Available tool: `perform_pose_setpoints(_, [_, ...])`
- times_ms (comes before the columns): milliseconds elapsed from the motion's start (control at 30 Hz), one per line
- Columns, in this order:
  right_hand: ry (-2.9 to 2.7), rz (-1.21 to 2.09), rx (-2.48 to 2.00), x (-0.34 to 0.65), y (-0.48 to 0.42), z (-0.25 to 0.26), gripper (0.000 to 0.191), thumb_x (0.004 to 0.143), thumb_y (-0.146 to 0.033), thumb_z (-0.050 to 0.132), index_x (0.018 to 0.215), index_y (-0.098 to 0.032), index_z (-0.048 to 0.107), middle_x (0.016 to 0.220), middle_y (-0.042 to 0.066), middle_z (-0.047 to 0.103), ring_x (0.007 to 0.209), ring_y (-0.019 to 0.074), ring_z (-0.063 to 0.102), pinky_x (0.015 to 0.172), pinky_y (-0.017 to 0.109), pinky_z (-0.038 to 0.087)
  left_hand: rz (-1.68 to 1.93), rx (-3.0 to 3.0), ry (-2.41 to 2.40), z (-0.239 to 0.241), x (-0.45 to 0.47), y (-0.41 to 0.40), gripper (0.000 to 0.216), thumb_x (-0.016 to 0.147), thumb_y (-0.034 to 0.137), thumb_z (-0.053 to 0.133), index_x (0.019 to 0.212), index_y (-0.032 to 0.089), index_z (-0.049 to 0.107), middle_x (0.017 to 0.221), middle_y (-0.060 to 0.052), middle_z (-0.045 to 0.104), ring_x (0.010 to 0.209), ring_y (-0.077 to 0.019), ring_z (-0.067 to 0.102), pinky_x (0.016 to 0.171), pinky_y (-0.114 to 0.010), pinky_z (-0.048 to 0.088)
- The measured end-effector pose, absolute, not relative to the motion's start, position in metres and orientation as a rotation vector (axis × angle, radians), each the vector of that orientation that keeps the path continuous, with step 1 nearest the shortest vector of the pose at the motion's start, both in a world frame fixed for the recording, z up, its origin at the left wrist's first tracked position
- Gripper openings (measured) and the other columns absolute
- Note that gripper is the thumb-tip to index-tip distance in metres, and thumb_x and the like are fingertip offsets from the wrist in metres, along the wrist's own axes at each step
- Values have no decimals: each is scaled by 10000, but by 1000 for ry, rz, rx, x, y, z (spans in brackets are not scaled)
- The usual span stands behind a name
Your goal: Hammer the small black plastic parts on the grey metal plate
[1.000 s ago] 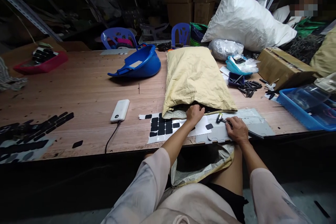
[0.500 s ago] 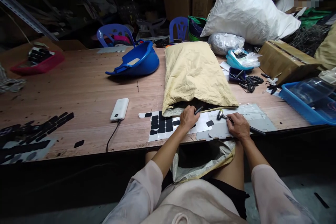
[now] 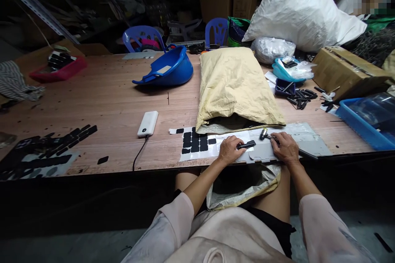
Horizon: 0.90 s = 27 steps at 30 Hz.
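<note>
My left hand (image 3: 228, 150) is closed on a small black bar-shaped part (image 3: 247, 145) and holds it flat over a black pad on the white sheet near the table's front edge. My right hand (image 3: 285, 148) grips the handle of a small hammer (image 3: 268, 135), whose head rests on a grey plate (image 3: 293, 139). A white sheet with several black square pads (image 3: 195, 144) lies just left of my left hand. The open mouth of a yellow woven sack (image 3: 236, 86) lies right behind both hands.
A white power bank (image 3: 148, 123) with its cable lies to the left, a blue helmet-like shell (image 3: 166, 72) behind it. Black pads (image 3: 46, 150) cover the left edge. A blue tray (image 3: 367, 121), cardboard box (image 3: 345, 72), white sack (image 3: 302, 12) and a person crowd the right. An open bag (image 3: 243, 185) hangs under the table.
My left hand has come out of the sack's mouth with a black part and drawn it back onto the sheet. The right hand has stayed on the hammer.
</note>
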State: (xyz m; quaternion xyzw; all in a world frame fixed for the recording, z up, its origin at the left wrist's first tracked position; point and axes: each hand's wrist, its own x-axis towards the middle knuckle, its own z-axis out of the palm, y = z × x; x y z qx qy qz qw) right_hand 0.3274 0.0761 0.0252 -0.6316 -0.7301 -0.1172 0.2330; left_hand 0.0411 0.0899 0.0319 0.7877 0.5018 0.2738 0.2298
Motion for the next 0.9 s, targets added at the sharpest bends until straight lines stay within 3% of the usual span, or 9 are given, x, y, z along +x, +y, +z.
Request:
perform_pose_setpoints(200, [-2050,-302,-1716,326,74,33,253,992,-340,513,1059,-222,727,948,85,678,869,226,571,765,349,426,749,2177,1377,29,42,93,134,823,262,816,951,232,788,917,-32,700,955,-218,637,880,-333,501])
perform_pose_setpoints(367, [-1904,-114,-1637,291,47,45,318,1036,-362,441,1221,-255,676,1101,88,683,963,216,644,748,317,494,711,2135,1399,30,43,94,126,846,287,791,965,248,797,937,-29,705,972,-217,637,882,-335,497])
perform_pose_setpoints(500, [-1916,64,-1557,261,28,48,352,1041,-352,430,1294,-279,663,1064,81,696,979,220,676,798,327,544,668,2109,1412,33,43,93,132,851,305,793,974,258,803,944,-27,702,994,-222,629,894,-338,490])
perform_pose_setpoints(767, [-1921,36,-1556,241,22,58,399,1044,-316,438,1389,-291,638,1078,76,709,959,213,690,749,306,532,648,2089,1415,38,44,93,167,866,318,786,1021,261,809,975,-36,700,1013,-227,623,925,-341,488])
perform_pose_setpoints(900, [-1980,18,-1593,239,22,57,375,1038,-315,460,1342,-292,678,993,50,707,863,196,687,636,282,489,648,2079,1416,38,44,94,170,860,327,798,1014,258,808,975,-34,705,1021,-227,623,919,-341,489])
